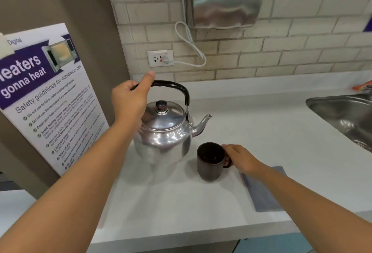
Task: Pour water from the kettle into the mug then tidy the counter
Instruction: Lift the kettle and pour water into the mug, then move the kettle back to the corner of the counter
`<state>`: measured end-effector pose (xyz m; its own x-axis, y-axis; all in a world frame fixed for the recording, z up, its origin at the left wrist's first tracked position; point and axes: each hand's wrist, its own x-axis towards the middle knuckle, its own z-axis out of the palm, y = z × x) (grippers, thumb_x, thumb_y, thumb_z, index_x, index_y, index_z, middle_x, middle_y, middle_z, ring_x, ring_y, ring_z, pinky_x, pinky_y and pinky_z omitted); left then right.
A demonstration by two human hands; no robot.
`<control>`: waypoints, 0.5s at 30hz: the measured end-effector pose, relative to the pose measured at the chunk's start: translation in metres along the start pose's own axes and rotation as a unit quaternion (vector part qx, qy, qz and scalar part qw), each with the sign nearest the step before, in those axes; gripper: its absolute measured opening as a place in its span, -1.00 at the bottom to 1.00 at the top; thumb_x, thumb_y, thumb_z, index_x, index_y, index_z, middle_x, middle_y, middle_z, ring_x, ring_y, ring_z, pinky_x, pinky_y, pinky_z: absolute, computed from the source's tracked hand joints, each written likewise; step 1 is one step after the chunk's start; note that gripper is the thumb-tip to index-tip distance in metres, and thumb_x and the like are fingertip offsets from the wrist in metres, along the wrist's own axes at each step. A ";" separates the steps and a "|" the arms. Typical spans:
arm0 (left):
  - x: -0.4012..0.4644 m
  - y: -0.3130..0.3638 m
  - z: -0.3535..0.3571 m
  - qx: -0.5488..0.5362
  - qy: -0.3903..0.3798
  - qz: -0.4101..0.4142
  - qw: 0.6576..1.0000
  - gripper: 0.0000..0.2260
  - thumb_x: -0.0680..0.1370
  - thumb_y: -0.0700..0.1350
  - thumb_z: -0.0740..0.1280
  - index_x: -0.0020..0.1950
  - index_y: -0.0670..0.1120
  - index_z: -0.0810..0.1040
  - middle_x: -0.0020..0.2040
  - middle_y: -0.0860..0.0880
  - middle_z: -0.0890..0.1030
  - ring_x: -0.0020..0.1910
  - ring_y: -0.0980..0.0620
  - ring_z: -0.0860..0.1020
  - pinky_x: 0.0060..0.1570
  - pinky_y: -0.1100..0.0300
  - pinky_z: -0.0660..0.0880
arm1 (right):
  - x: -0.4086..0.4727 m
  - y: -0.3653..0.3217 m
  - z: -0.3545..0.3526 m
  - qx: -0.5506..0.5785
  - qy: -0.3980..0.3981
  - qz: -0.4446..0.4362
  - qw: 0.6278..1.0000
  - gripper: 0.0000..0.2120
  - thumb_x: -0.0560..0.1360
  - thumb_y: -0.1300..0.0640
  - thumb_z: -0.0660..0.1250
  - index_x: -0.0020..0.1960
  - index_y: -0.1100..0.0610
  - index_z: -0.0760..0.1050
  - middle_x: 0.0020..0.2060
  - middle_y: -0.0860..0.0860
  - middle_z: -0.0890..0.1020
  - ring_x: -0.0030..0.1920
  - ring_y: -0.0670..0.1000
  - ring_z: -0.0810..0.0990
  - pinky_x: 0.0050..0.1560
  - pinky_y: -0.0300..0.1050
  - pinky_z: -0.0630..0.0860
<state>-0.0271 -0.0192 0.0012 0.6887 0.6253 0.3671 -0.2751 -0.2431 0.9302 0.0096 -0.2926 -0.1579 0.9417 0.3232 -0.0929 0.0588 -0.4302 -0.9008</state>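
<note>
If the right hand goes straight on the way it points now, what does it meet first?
The mug: the right hand already touches its handle. Beyond it, probably the kettle, though depth is unclear.

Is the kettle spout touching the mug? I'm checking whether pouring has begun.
Apart. The head view shows bare counter between the kettle spout and the mug rim.

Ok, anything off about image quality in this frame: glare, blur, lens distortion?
Head view: wide-angle bending curves the counter edge and tile lines; bright reflections on the kettle and hand dryer; soft shadows under the mug; poster small print is blurry; both hands reasonably sharp.
</note>
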 end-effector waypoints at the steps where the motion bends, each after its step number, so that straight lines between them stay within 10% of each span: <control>1: 0.005 0.002 -0.001 -0.014 0.009 -0.011 1.000 -0.46 0.31 0.22 0.48 -0.60 0.00 0.24 -0.63 0.14 0.20 -0.57 0.15 0.21 -0.53 0.31 0.24 | 0.002 -0.005 -0.004 -0.028 -0.004 -0.001 1.000 -0.60 0.60 0.02 0.11 -0.35 0.15 0.41 -0.42 0.01 0.53 -0.34 0.00 0.49 -0.14 -0.10 0.45; 9: 0.039 -0.015 0.010 -0.052 0.030 -0.039 0.997 -0.48 0.35 0.17 0.49 -0.57 0.02 0.22 -0.62 0.15 0.21 -0.57 0.16 0.20 -0.53 0.33 0.25 | 0.043 -0.117 -0.038 -0.041 0.135 -0.125 0.982 -0.63 0.58 0.01 0.14 -0.32 0.14 0.48 -0.37 0.03 0.59 -0.33 -0.03 0.52 -0.06 0.00 0.48; 15: 0.065 -0.071 0.031 -0.024 0.028 -0.055 0.998 -0.52 0.31 0.16 0.49 -0.59 0.01 0.28 -0.60 0.16 0.25 -0.56 0.20 0.25 -0.52 0.38 0.28 | 0.101 -0.193 -0.009 -0.030 0.096 -0.228 0.968 -0.71 0.57 0.01 0.18 -0.15 0.21 0.48 -0.29 0.05 0.57 -0.24 -0.01 0.52 -0.10 -0.05 0.46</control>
<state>0.0575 0.0158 -0.0405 0.6778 0.6875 0.2608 -0.2324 -0.1362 0.9630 0.0968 -0.1847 0.0105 0.8568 0.3308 0.3955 0.4976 -0.3296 -0.8023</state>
